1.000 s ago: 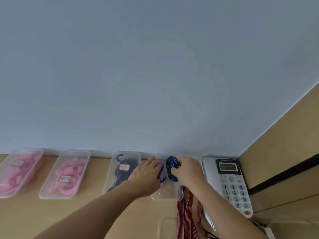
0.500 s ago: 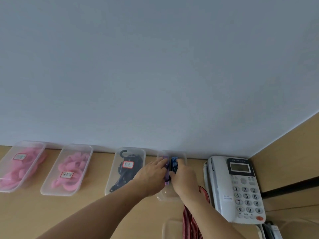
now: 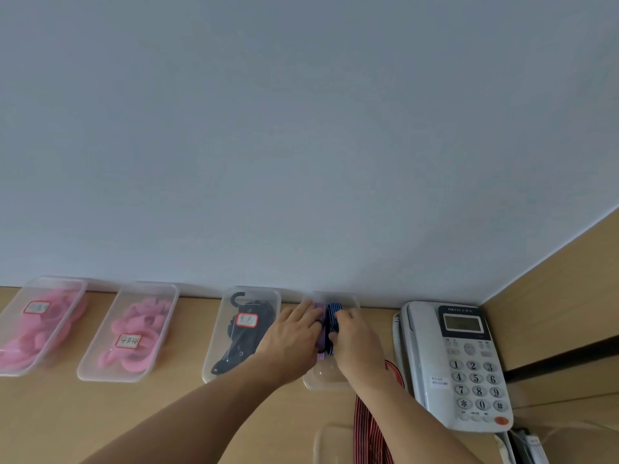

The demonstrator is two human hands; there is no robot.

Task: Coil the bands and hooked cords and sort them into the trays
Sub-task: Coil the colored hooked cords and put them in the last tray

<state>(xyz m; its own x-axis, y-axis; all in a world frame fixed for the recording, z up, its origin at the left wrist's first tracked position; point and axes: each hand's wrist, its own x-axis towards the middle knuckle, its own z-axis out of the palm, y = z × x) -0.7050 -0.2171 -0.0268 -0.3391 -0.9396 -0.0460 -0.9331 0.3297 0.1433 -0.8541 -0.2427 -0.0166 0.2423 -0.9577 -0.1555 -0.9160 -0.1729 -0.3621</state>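
Note:
Four clear trays line the wall. Both hands are inside the rightmost tray (image 3: 330, 380). My right hand (image 3: 355, 343) grips a coiled blue striped band (image 3: 333, 313) standing on edge in it. My left hand (image 3: 291, 336) presses with straight fingers against a purple coiled band (image 3: 320, 308) beside the blue one. The tray to the left (image 3: 214, 346) holds black hooked cords (image 3: 241, 329). Two trays at far left (image 3: 90, 363) (image 3: 16, 329) hold pink bands (image 3: 137, 333).
A red striped cord (image 3: 371, 426) lies on the desk under my right forearm. A grey desk phone (image 3: 462, 363) stands to the right, by a wooden side panel (image 3: 552, 313). Another clear tray (image 3: 331, 443) sits at the bottom edge.
My right hand has lowered the blue coil from above the tray down into it, beside the purple coil. My left hand has stayed against the purple coil.

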